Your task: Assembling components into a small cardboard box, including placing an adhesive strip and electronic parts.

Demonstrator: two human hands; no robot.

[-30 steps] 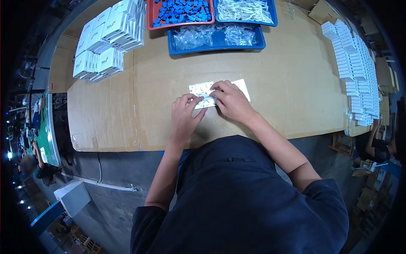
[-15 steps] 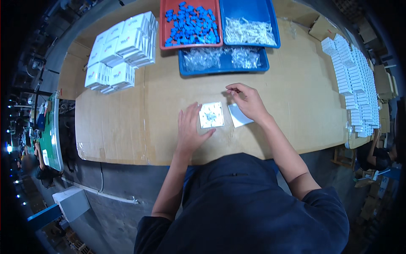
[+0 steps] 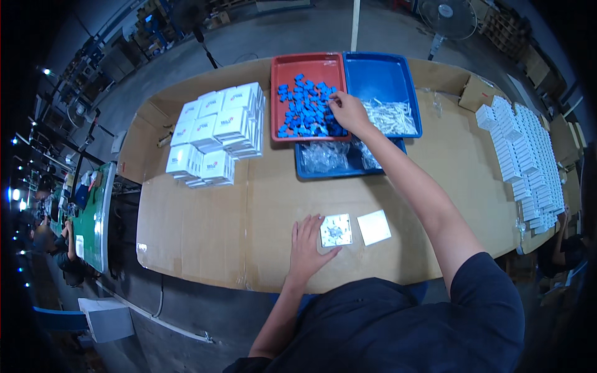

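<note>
My left hand point(image 3: 309, 244) lies flat on the cardboard-covered table point(image 3: 205, 230), its fingertips against a small open white box point(image 3: 336, 230) with dark parts inside. The box's white lid point(image 3: 374, 227) lies just to the right. My right hand point(image 3: 348, 112) reaches far forward over the red tray point(image 3: 306, 65) of small blue parts point(image 3: 305, 112), fingers curled at the pile's right edge. Whether it holds a part I cannot tell.
A blue tray point(image 3: 379, 78) with white pieces stands right of the red one, and another blue tray point(image 3: 329, 171) with clear bags sits in front. White boxes are stacked at the left point(image 3: 214, 133) and in rows at the right point(image 3: 528, 161). Other people work at the far left.
My right hand left the small box and stretched forward to the red tray. The white lid now lies beside the open box. My left hand stays by the box.
</note>
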